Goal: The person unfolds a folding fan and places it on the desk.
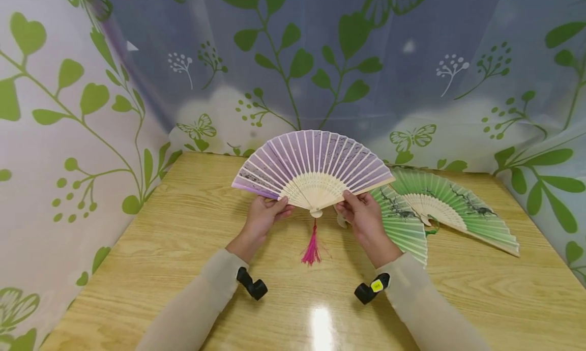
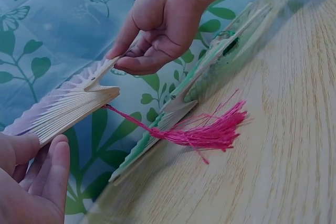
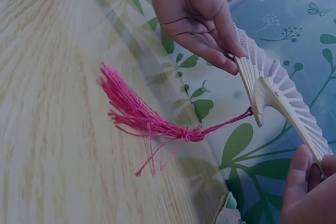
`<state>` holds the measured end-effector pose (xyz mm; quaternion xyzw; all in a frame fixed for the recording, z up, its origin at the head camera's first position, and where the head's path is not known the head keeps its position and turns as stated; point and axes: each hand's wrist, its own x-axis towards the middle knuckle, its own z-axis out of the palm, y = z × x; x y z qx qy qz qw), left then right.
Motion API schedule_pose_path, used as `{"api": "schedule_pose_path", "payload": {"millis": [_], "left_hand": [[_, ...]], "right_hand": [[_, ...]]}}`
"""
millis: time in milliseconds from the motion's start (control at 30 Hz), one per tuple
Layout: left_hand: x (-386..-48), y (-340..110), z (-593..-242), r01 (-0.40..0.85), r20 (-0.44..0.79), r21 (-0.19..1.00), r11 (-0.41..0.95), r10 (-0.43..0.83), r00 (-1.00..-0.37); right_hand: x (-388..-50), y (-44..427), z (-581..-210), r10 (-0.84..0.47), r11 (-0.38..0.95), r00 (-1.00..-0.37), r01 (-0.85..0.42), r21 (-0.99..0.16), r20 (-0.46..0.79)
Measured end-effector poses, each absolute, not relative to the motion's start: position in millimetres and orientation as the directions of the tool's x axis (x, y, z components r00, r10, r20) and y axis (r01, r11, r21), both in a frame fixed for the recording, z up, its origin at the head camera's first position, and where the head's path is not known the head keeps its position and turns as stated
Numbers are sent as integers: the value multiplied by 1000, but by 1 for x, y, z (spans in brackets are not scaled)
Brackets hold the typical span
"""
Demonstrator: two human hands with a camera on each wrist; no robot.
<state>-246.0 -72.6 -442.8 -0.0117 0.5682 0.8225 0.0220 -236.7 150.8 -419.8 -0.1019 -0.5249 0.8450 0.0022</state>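
Observation:
A purple folding fan (image 1: 316, 157) with pale ribs is spread wide above the table, its pivot end pointing toward me. My left hand (image 1: 265, 216) pinches its left outer rib between thumb and fingers. On the other side, my right hand (image 1: 361, 216) pinches the right outer rib the same way. From the pivot hangs a pink tassel (image 1: 312, 248), also seen off the table in the left wrist view, tassel (image 2: 205, 129). In the right wrist view both hands hold the fan (image 3: 278, 87) by its edges.
Two green folding fans lie spread on the wooden table (image 1: 183, 229) at the right, one fan (image 1: 458, 203) farther right and another fan (image 1: 403, 226) partly behind my right hand. A leaf-patterned cloth (image 1: 293, 86) hangs behind the table and at its sides.

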Motion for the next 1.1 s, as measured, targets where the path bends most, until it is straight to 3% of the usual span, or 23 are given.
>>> {"api": "schedule_pose_path", "payload": {"millis": [433, 1100], "left_hand": [[-243, -71, -441, -111, -114, 899, -423, 18, -993], [-241, -61, -439, -46, -118, 813, -581, -87, -989]], "right_hand": [[-240, 147, -422, 157, -511, -970, 83, -856, -188], [-240, 143, -418, 174, -633, -950, 95, -768, -261]]}}
